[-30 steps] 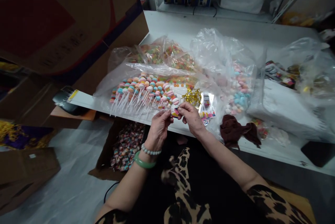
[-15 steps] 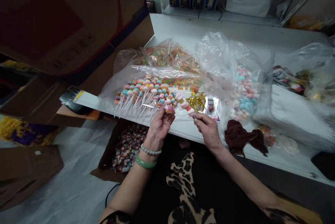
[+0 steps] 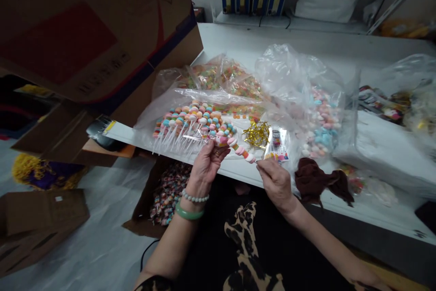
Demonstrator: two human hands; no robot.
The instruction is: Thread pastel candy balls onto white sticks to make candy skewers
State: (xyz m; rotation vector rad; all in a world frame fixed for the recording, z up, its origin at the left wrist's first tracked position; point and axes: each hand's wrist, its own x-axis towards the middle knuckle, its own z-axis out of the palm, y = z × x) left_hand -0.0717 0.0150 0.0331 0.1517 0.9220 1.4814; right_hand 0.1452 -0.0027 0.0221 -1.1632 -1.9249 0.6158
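My right hand [image 3: 274, 178] pinches the stick end of a marshmallow candy skewer [image 3: 240, 150], threaded with pink, white and orange pieces. The skewer slants up to the left, its far end at a small clear bag with pink print [image 3: 220, 140]. My left hand [image 3: 210, 160] is closed on that bag; whether the skewer's tip is inside it I cannot tell. Just beyond the left hand lies a pile of candy skewers [image 3: 187, 116], white sticks pointing toward me. Gold twist ties [image 3: 257, 133] and printed clear bags [image 3: 277, 143] lie beyond the right hand.
Behind the pile is a big plastic bag of gummies [image 3: 231, 75]; a bag of marshmallows [image 3: 322, 120] stands to the right. A brown cloth [image 3: 316, 177] lies at the table edge. Below left sits a carton of wrapped sweets [image 3: 170, 191]. A large cardboard box [image 3: 136, 23] looms left.
The skewer's far end has come against the bag in my left hand, and the skewer lies flatter. My right hand has shifted slightly right and down. The view has moved a little.
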